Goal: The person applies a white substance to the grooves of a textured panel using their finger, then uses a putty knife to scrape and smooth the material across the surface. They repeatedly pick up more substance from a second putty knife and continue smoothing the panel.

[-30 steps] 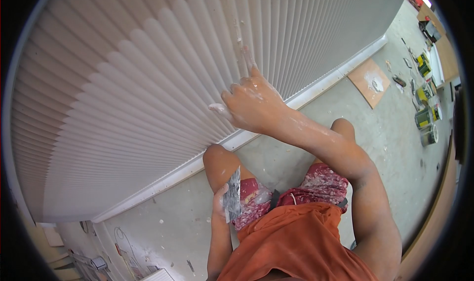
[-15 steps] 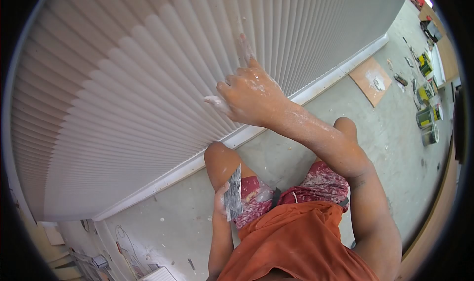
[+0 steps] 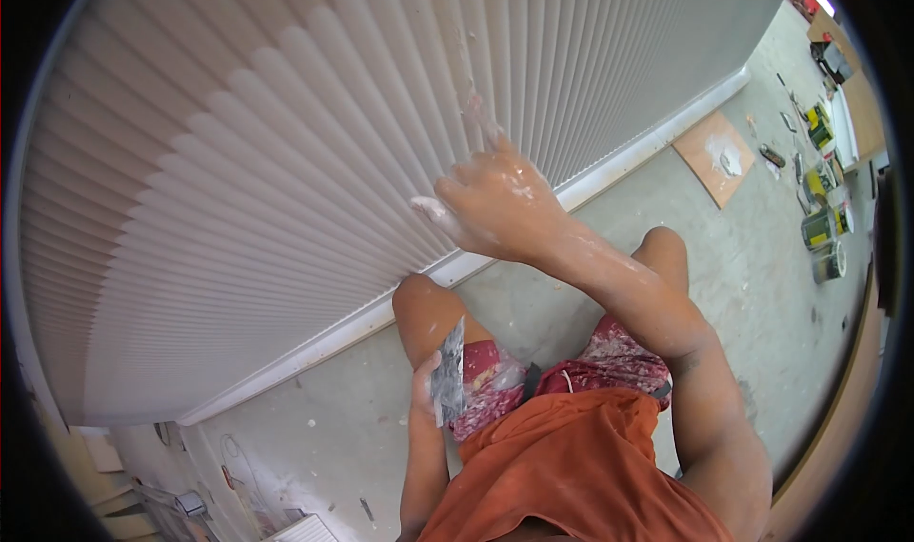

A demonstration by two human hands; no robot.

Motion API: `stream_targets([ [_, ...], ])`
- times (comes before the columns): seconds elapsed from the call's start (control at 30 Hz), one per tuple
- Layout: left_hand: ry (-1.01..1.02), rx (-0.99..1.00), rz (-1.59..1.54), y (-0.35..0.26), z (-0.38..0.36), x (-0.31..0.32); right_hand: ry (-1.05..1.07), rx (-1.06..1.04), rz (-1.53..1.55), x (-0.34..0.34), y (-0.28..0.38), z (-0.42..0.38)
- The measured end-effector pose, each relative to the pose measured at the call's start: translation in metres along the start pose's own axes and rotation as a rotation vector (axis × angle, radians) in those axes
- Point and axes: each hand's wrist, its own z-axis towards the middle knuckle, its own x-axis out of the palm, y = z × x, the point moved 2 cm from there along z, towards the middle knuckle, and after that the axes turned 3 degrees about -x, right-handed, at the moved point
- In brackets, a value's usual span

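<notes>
My right hand (image 3: 500, 194), smeared with white paste, is against the ribbed white panel (image 3: 314, 142). Its index finger is stretched out along a groove, the thumb stands away to the side, and the other fingers are curled; it holds nothing that I can see. Beside my thigh, my left hand (image 3: 426, 385) grips a flat grey metal scraper (image 3: 448, 378) with paste marks on its blade. A light strip (image 3: 352, 331) runs along the panel's lower edge.
On the floor at right lie a wooden board (image 3: 714, 159) with white paste on it, several cans (image 3: 819, 228) and scattered tools (image 3: 772, 154). A cable and a white ribbed object (image 3: 305, 531) are at lower left. My bent knees are close to the panel.
My right hand has moved down along the panel toward my knees, its index finger still stretched out. My left hand and the scraper have hardly moved.
</notes>
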Motion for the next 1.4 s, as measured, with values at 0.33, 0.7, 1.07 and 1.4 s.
stream_targets([
  [0.33, -0.016, 0.016, -0.017, 0.001, 0.003, -0.007, -0.179, -0.093, -0.074, 0.001, -0.012, 0.029],
  [0.7, 0.001, 0.028, -0.016, 0.001, 0.004, -0.003, -0.265, -0.060, -0.103, -0.023, -0.003, 0.025],
  [1.07, 0.000, 0.027, -0.002, 0.002, 0.006, -0.008, -0.140, -0.107, -0.147, -0.009, -0.014, 0.030],
  [1.4, -0.025, 0.016, 0.027, -0.001, 0.002, -0.003, -0.102, -0.085, -0.123, 0.014, -0.021, 0.018],
])
